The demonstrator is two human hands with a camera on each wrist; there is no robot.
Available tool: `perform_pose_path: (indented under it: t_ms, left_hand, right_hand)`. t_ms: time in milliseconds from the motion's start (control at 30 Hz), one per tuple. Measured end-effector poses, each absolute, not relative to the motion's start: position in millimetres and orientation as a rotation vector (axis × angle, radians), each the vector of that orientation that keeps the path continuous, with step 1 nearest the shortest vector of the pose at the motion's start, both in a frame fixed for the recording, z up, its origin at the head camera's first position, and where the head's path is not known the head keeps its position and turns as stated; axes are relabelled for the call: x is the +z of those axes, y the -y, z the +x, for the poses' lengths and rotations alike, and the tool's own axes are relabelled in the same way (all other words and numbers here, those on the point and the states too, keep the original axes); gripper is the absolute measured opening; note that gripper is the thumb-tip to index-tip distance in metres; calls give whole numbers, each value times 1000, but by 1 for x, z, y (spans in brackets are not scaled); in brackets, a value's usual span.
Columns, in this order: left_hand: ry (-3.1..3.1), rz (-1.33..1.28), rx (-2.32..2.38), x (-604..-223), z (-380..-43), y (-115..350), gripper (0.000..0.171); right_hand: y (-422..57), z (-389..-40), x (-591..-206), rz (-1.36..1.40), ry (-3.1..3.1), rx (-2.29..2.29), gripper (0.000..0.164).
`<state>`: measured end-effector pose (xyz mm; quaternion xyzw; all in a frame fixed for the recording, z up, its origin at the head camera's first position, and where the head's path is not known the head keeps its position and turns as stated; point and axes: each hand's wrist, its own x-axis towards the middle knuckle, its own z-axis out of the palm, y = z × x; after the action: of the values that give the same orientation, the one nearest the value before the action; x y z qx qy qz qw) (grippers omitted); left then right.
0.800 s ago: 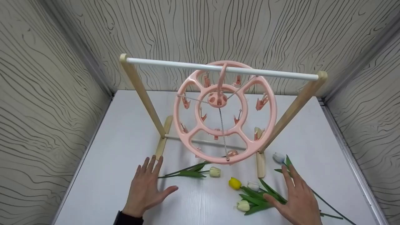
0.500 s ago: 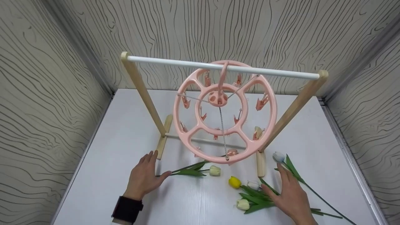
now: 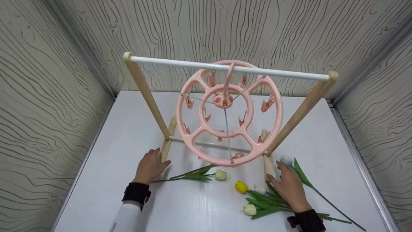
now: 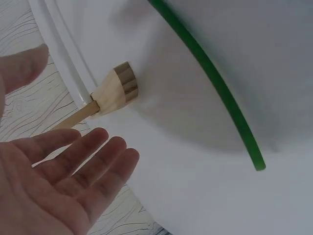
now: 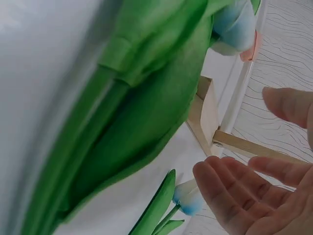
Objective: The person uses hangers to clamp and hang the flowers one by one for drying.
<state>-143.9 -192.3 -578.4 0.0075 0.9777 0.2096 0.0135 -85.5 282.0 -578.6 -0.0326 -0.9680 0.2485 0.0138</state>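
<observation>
A wooden stand (image 3: 146, 96) with a white top rod (image 3: 180, 62) carries a round pink hanger with clips (image 3: 182, 138). My left hand (image 3: 149, 166) is beside the stand's left foot (image 3: 166, 149); in the left wrist view its fingers (image 4: 105, 181) are relaxed, the thumb spread away and nothing held. Close to the right foot (image 3: 268, 167) is my right hand (image 3: 289, 185), above the tulip stems. In the right wrist view its fingers (image 5: 234, 196) are loosely bent, holding nothing, with the thumb apart. Whether either hand touches the stand, I cannot tell.
On the white table (image 3: 199, 209) lie a cream tulip (image 3: 221, 175) at centre-left, a yellow tulip (image 3: 241, 187) with several others bunched at the right, and a blue-white tulip (image 3: 286, 160) by the right foot. Patterned panels (image 3: 206, 29) enclose the table.
Both hands have moved forward to the stand's feet, and their spread fingers have drawn closer together. The right hand has also shifted left. Stand and tulips stay in about the same places.
</observation>
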Motion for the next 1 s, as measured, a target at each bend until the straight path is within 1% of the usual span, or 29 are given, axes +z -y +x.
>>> perform_pose_path:
  t_ms: [133, 200, 333, 367, 633, 833, 1000]
  left_hand:
    - [-2967, 1, 724, -580, -156, 194, 45]
    - [-2929, -40, 726, -581, -161, 195, 41]
    - [-2878, -133, 735, -581, -172, 195, 37]
    - [-2872, -144, 732, -581, -175, 195, 36]
    - [-2830, -217, 830, -582, -187, 189, 28]
    - [-2804, -264, 930, -583, -189, 187, 38]
    - [-2812, -296, 919, -586, -190, 186, 36]
  right_hand:
    - [-280, -98, -578, -137, 3069, 842, 60]
    - [-278, -104, -578, -161, 3103, 896, 52]
    - [-273, -114, -581, -199, 3129, 992, 29]
    - [-271, -115, -581, -200, 3126, 1005, 26]
    - [-267, -125, -586, -222, 3129, 896, 22]
    - [-266, -128, -586, -267, 3122, 904, 18]
    - [-266, -129, -587, -256, 3140, 873, 17]
